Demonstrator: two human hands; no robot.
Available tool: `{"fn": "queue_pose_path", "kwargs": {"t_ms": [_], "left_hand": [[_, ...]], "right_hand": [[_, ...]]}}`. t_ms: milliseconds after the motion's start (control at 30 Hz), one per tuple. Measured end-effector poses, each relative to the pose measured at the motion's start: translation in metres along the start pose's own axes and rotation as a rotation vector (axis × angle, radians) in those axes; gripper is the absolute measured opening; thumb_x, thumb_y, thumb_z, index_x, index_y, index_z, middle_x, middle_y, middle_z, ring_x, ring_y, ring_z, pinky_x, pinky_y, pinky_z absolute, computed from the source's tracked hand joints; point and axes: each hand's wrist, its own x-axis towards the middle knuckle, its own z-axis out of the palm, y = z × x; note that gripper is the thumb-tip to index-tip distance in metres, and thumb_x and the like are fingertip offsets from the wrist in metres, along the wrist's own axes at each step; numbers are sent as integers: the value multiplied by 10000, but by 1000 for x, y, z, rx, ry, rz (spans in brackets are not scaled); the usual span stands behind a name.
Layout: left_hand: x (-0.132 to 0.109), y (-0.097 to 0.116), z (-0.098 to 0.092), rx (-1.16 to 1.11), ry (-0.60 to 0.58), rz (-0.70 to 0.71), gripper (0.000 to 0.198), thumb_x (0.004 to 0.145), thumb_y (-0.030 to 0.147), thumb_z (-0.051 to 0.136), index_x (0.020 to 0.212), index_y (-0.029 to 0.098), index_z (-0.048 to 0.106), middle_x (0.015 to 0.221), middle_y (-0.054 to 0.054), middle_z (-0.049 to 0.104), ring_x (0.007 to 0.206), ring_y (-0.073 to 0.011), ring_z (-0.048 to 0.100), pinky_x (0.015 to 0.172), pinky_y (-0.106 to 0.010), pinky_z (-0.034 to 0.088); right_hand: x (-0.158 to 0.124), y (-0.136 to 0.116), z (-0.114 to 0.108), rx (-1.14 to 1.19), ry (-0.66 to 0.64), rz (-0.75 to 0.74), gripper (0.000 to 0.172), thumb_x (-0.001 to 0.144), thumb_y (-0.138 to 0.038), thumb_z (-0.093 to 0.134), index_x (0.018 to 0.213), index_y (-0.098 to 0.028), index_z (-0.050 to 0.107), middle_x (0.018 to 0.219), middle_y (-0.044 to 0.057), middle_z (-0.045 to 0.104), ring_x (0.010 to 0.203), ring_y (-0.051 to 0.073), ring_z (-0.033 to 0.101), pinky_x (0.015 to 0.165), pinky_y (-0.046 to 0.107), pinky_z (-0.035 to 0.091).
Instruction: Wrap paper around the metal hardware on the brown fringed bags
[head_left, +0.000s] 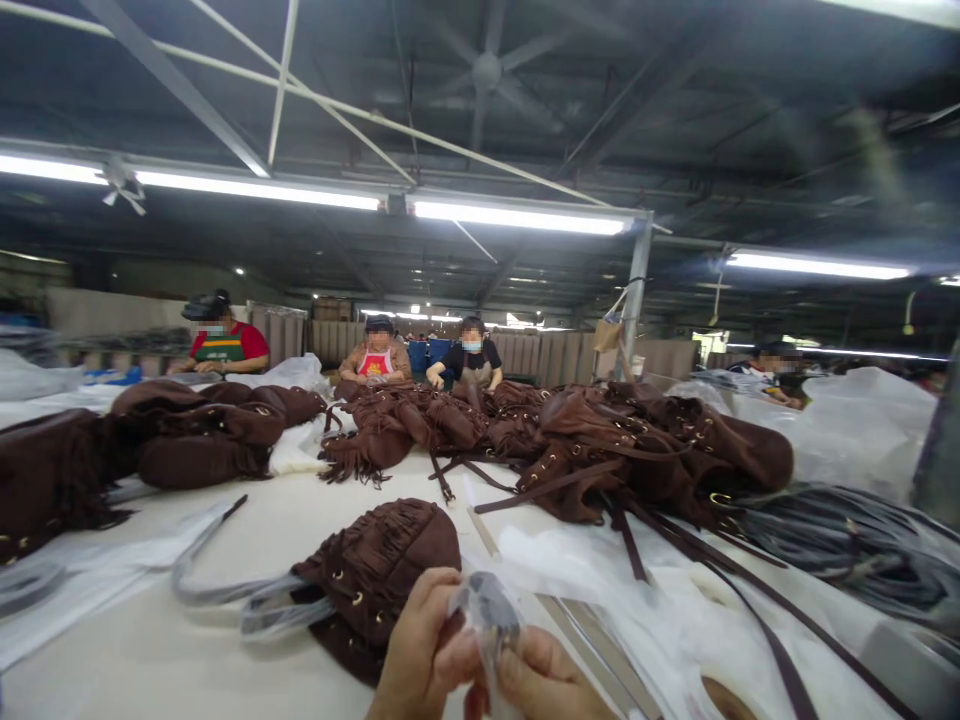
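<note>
The left hand (424, 645) and right hand (551, 685) pinch a clear packet (487, 610) just beside the brown fringed bag (379, 570) — likely light, limp and slippery, best gripped by its edges.

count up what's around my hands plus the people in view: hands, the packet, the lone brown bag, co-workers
hands: 2 (left hand, right hand)
clear packet pinched by both: 1
brown fringed bag lying alone just beyond them: 1
co-workers: 4, the far-right one partly hidden
total: 8
</note>
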Motion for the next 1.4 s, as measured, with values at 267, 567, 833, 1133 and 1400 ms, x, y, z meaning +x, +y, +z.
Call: {"fn": "queue_pose_path", "kwargs": {"t_ms": [267, 567, 833, 1133, 1400], "left_hand": [[10, -28, -11, 83, -113, -45, 313, 912, 422, 469, 777, 186, 622, 772, -78, 636, 725, -195, 564, 697, -255, 414], [23, -29, -20, -439, -265, -345, 197, 753, 331, 588, 786, 137, 593, 651, -58, 647, 594, -159, 562, 640, -266, 423], [20, -23, -28, -635, -336, -511, 382, 738, 416, 452, 774, 87, 643, 702, -124, 681, 596, -159, 574, 617, -262, 424], [20, -53, -24, -748, -280, -841, 391, 750, 443, 403, 691, 105, 591, 561, -73, 590, 456, -139, 504, 519, -243, 394], [19, -44, -17, -907, -143, -984, 260, 740, 346, 384, 584, 167, 489, 492, -14, 454, 415, -110, 392, 495, -230, 329]], "right_hand": [[50, 13, -8, -332, 327, -323, 374, 892, -495, 535, 1060, -212, 712, 1086, 136, 684, 569, 137, 540, 502, 266, 477], [72, 35, -49, -1263, 35, -576, 346, 982, -353, 384, 1210, -276, 631, 1117, 115, 707, 965, 237, 673, 818, 347, 541], [74, 36, -49, -1704, -150, -854, 341, 1001, -190, 327, 1176, -135, 614, 1239, 183, 632, 1075, 254, 637, 704, 331, 534], [75, 39, -43, -1909, -151, -933, 347, 993, -165, 297, 1031, -114, 638, 1217, 155, 648, 914, 206, 652, 654, 334, 470], [77, 44, -36, -1915, -195, -856, 292, 969, -219, 429, 1153, -79, 608, 1350, 182, 545, 1062, 216, 607, 760, 328, 497]]}}
